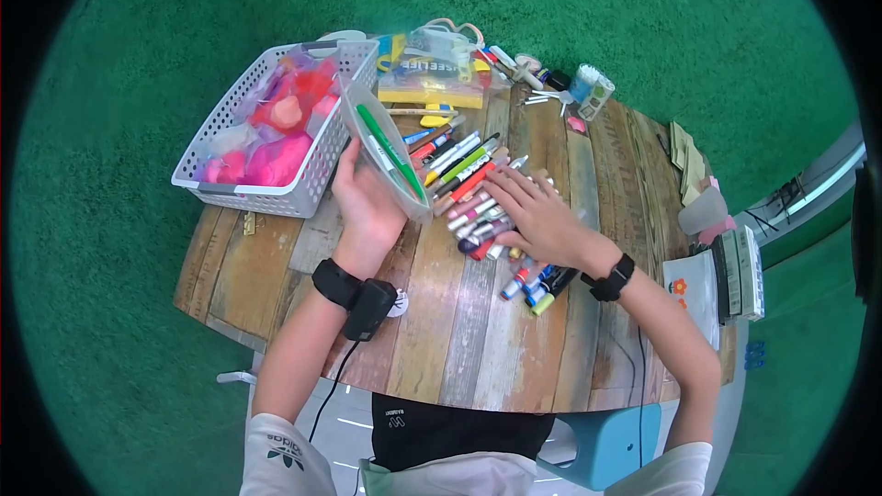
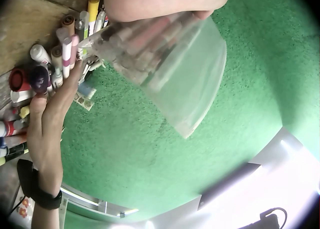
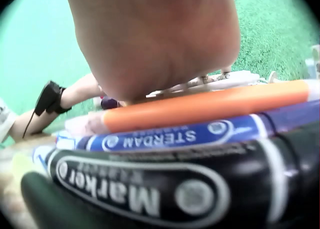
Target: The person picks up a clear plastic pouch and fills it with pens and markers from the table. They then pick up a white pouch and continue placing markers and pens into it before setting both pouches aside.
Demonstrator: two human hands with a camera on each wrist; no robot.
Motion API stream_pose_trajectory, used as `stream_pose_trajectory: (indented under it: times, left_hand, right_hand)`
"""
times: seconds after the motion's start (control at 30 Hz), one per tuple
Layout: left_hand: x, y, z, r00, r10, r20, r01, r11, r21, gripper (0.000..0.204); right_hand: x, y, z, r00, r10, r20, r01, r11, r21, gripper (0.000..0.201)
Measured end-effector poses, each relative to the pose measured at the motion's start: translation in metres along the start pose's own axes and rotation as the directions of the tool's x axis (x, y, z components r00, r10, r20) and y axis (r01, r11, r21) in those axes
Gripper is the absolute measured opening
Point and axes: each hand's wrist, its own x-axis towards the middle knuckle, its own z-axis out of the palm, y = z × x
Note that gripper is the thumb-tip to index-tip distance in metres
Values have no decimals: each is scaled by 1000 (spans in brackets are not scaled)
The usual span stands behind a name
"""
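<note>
My left hand (image 1: 369,211) holds a translucent plastic pouch (image 1: 421,209) tilted up beside the basket; its fingers are mostly hidden behind the pouch. A green marker (image 1: 390,152) shows at the pouch, and in the left wrist view blurred pen shapes show through its plastic (image 2: 200,83). My right hand (image 1: 551,225) rests with fingers stretched out over a loose pile of markers (image 1: 469,165) in the middle of the table. Close under that palm, the right wrist view has an orange marker (image 3: 210,106), a blue marker (image 3: 175,136) and a black marker (image 3: 140,184).
To the left stands a white basket (image 1: 308,197) of pink and red bagged things. At the back lie a zip bag (image 1: 432,69) and a cotton swab container (image 1: 591,90) with loose swabs. A white box (image 1: 740,271) stands by the right edge of the wooden table (image 1: 441,331).
</note>
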Motion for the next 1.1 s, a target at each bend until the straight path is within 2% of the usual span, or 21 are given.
stream_pose_trajectory:
  times: [0.1, 0.23, 0.5, 0.57, 0.77, 0.83, 1.1]
  left_hand:
    - [0, 1, -1, 1000, 3, -1, -3, 1000, -13, 49]
    - [0, 1, 0, 1000, 13, -25, -14, 1000, -16, 49]
    - [0, 0, -2, 1000, 12, -15, -12, 1000, -10, 50]
    - [0, 0, -2, 1000, -1, -15, 1, 1000, -19, 50]
    - [-2, 1, 1, 998, -11, -68, 8, 999, -45, 50]
    - [-1, 0, 0, 1000, -6, -25, 5, 1000, -29, 49]
    - [-3, -2, 4, 999, -5, -43, 3, 999, -41, 48]
  right_hand:
    - [-11, 7, -14, 988, -25, 153, 17, 998, 53, 81]
    - [-26, 12, -17, 969, -11, 246, -20, 992, 125, 81]
    - [-6, 22, -4, 975, -10, 224, -23, 989, 144, 68]
    - [2, 21, -3, 983, -41, 180, 12, 987, 159, 65]
    - [-15, 29, -17, 960, -66, 273, 16, 983, 182, 66]
    - [-25, 30, -20, 957, -58, 286, 13, 988, 156, 66]
    - [-35, 27, -19, 955, 3, 297, -40, 992, 120, 66]
